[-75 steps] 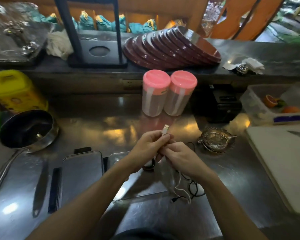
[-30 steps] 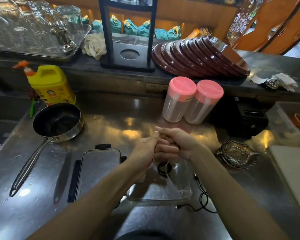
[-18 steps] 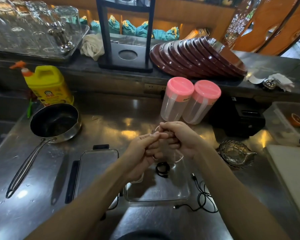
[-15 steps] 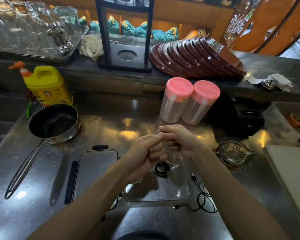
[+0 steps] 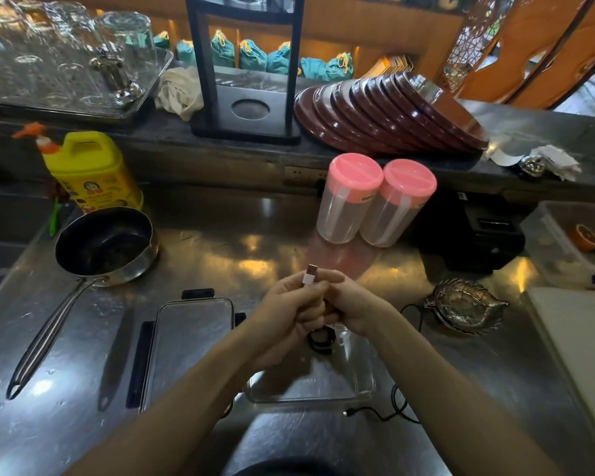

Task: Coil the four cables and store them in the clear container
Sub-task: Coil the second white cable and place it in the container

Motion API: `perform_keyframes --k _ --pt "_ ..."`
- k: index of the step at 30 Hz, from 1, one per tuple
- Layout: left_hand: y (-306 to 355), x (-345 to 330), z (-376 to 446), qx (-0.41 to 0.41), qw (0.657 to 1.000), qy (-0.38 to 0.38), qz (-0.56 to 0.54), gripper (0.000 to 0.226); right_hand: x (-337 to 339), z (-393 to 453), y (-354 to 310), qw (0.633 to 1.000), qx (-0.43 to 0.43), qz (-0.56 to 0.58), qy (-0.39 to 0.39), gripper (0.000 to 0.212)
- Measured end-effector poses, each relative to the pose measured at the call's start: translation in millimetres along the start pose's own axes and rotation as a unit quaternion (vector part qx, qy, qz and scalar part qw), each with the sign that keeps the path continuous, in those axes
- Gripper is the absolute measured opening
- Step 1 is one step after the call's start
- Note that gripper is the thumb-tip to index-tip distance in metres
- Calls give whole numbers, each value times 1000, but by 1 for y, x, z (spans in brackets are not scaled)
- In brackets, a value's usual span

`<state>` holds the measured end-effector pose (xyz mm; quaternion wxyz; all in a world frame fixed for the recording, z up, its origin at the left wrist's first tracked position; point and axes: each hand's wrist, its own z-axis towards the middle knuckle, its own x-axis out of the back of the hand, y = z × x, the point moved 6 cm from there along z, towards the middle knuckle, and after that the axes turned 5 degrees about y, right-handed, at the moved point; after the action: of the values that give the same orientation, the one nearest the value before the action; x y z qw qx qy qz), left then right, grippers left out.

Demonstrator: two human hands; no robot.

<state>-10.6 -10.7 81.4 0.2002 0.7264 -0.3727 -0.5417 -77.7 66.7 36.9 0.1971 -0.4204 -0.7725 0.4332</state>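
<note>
- Half a second on, the white cable's (image 5: 310,275) plug has popped up above the knuckles, where it was buried in the fists before; the hands sit a touch lower over the box.
- Left hand (image 5: 291,305) is curled round the bundled white cable, plug poking up between thumb and forefinger.
- Right hand (image 5: 352,309) is pressed against the left, fingers curled onto the same cable; the rest of the cable is hidden inside the two grips.
- Straight beneath them the clear box (image 5: 310,386) sits near the counter's (image 5: 220,255) front edge, with one coiled black cable (image 5: 320,341) lying at its far end.
- A loose black cable (image 5: 397,407) trails on the counter by the box's right front corner, another strand showing past the right wrist.
- The lid (image 5: 186,345) lies flat just left of the box.
- Further out: a pan (image 5: 105,245) at the left, a yellow bottle (image 5: 91,171) behind it, two pink-capped jars (image 5: 375,201) at the back, a metal dish (image 5: 466,305) to the right.
</note>
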Motion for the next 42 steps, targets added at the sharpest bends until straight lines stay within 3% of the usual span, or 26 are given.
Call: perform_keyframes --k 7,10,12,13,16,20,23,29,32,38,42 --pt "2 5 1 49 997 5 -66 43 -9 0 23 998 -35 -33 -42 17" --pt "2 3 0 46 998 0 -35 47 -15 -7 26 992 -46 -103 -60 6" --pt "1 0 -2 51 999 4 16 49 -16 -9 20 994 -34 -89 -60 15" --pt "-1 1 -2 51 997 14 46 49 -14 -7 16 997 -28 -61 -47 11" --pt "-9 16 0 43 988 94 116 54 2 -3 -9 999 -8 -21 31 32" --pt "-14 48 4 55 972 210 92 56 7 -15 -40 990 39 -129 33 31" --pt "-11 44 5 46 977 197 71 50 -7 -29 -49 970 88 -221 48 27" --pt "0 41 13 34 976 215 7 51 -28 -37 -25 933 186 -282 125 22" --pt "13 30 15 18 980 193 -54 51 -33 -52 -11 939 214 -237 127 30" --pt "22 20 13 -14 987 152 -45 46 -26 -62 38 991 97 -78 45 48" --pt "15 10 10 -5 993 116 -10 48 -10 -56 58 996 32 -56 62 56"
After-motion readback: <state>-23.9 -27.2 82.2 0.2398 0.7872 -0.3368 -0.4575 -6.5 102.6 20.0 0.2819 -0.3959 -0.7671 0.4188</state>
